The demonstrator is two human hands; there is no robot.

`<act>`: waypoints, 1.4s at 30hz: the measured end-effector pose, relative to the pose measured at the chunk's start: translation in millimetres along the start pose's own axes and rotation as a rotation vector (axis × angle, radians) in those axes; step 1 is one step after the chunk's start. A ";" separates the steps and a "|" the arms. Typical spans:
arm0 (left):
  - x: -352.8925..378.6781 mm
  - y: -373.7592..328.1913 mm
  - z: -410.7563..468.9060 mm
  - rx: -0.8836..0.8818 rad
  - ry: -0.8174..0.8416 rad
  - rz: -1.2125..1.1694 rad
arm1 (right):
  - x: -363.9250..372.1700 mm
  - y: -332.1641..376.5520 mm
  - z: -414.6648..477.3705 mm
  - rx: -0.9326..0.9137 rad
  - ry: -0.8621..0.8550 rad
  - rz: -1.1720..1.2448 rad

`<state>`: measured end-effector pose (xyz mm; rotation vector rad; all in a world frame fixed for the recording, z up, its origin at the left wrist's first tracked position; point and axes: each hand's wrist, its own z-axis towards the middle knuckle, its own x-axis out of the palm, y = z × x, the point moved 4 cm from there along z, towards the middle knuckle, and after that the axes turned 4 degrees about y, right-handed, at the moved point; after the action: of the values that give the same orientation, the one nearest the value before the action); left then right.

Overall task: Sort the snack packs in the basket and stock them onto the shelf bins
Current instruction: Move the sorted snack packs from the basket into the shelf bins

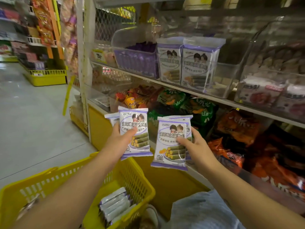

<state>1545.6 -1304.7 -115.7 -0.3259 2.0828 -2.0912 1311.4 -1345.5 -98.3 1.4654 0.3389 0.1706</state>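
My left hand (121, 140) grips a small stack of white-and-purple seaweed roll packs (134, 128), thumb across the front one. My right hand (194, 142) grips another stack of the same packs (171, 139), held upright. Both stacks hover in front of the shelf, above the yellow basket (137, 182) at lower left. More of these packs (115, 205) lie on edge in the basket. On the shelf above, a clear bin (212, 80) holds matching packs (193, 63) standing upright.
Left of that bin stands a clear bin of purple packs (137, 61). Clear lidded bins (270, 83) with other snacks sit at right. Green and orange bags (189, 106) fill the lower shelf. A tiled aisle (33, 121) opens at left with a yellow display (46, 76).
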 end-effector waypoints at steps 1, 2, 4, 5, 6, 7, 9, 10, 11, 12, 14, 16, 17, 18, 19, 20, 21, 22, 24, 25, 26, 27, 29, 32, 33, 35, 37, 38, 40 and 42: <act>-0.3 1.6 -0.1 0.012 0.007 0.021 | -6.7 1.8 -2.7 -0.004 -0.021 0.034; 0.6 3.5 0.0 0.019 0.026 0.031 | -12.8 4.7 -5.3 0.000 -0.047 0.062; 6.2 7.7 -1.7 -0.004 0.088 0.078 | -23.0 11.1 -11.6 0.051 -0.105 0.116; 11.0 9.2 -3.8 -0.014 0.126 0.107 | -25.8 13.0 -14.8 0.095 -0.119 0.150; 17.5 9.4 -7.2 -0.010 0.168 0.128 | -26.7 13.6 -17.1 0.152 -0.112 0.206; 25.3 8.9 -11.1 0.006 0.211 0.141 | -24.8 14.4 -19.0 0.212 -0.101 0.264; 42.0 4.0 -21.0 0.042 0.275 0.168 | -17.0 14.9 -21.1 0.287 -0.069 0.318; 48.9 0.4 -25.9 0.059 0.283 0.183 | -12.2 14.1 -20.8 0.302 -0.055 0.317; 54.2 -2.6 -28.7 0.081 0.279 0.191 | -7.7 13.8 -20.8 0.309 -0.054 0.318; 57.9 -5.5 -30.9 0.101 0.270 0.193 | -3.8 13.7 -20.6 0.315 -0.051 0.317; 62.7 -10.0 -34.5 0.113 0.264 0.166 | 1.9 16.4 -22.1 0.319 -0.058 0.313; 68.4 -12.7 -38.5 0.110 0.282 0.144 | 6.1 20.2 -25.6 0.334 -0.056 0.325; 70.9 -13.6 -39.7 0.103 0.292 0.126 | 8.1 22.2 -27.3 0.347 -0.052 0.336; 73.1 -14.8 -39.8 0.091 0.300 0.080 | 9.1 23.8 -28.1 0.357 -0.055 0.341; 74.6 -16.5 -38.5 0.076 0.307 0.012 | 9.2 25.9 -28.6 0.362 -0.064 0.335; 75.7 -19.1 -36.7 0.069 0.318 -0.046 | 8.3 29.4 -28.9 0.361 -0.078 0.324; 76.2 -22.6 -34.2 0.070 0.324 -0.071 | 6.2 33.8 -29.1 0.353 -0.099 0.316; 76.1 -26.6 -31.9 0.078 0.319 -0.066 | 2.6 38.9 -29.0 0.340 -0.121 0.314; 76.7 -34.8 -27.9 0.104 0.306 -0.040 | -5.3 50.8 -29.0 0.310 -0.156 0.332; 78.3 -38.5 -26.6 0.108 0.307 -0.048 | -8.7 57.2 -28.4 0.296 -0.165 0.333; 79.7 -42.0 -26.2 0.105 0.314 -0.079 | -12.0 64.3 -27.8 0.275 -0.175 0.321; 80.7 -45.8 -26.1 0.102 0.321 -0.123 | -15.1 73.2 -28.0 0.246 -0.190 0.298; 80.5 -53.3 -24.9 0.105 0.323 -0.211 | -22.5 95.1 -27.7 0.176 -0.238 0.241; 78.5 -68.5 -20.7 0.140 0.355 -0.366 | -36.5 136.5 -34.7 0.045 -0.286 0.132; 77.9 -73.7 -19.3 0.145 0.378 -0.435 | -42.6 149.6 -38.2 -0.002 -0.299 0.047; 76.2 -83.8 -19.7 0.142 0.410 -0.528 | -51.1 172.2 -43.9 -0.097 -0.291 -0.141; 77.1 -94.2 -22.1 0.132 0.429 -0.574 | -46.1 185.4 -47.0 -0.160 -0.200 -0.182; 79.2 -98.6 -23.4 0.125 0.437 -0.574 | -40.9 187.2 -46.5 -0.154 -0.143 -0.183; 83.3 -101.7 -29.7 0.122 0.453 -0.521 | -28.8 186.8 -45.1 -0.120 -0.058 -0.234; 88.0 -103.4 -39.3 0.137 0.508 -0.472 | -20.9 185.5 -41.7 -0.088 0.014 -0.245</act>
<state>1453.6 -1290.1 -9.4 -0.3152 2.2745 -2.8283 1295.2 -1293.5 85.0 1.3241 0.5126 -0.0012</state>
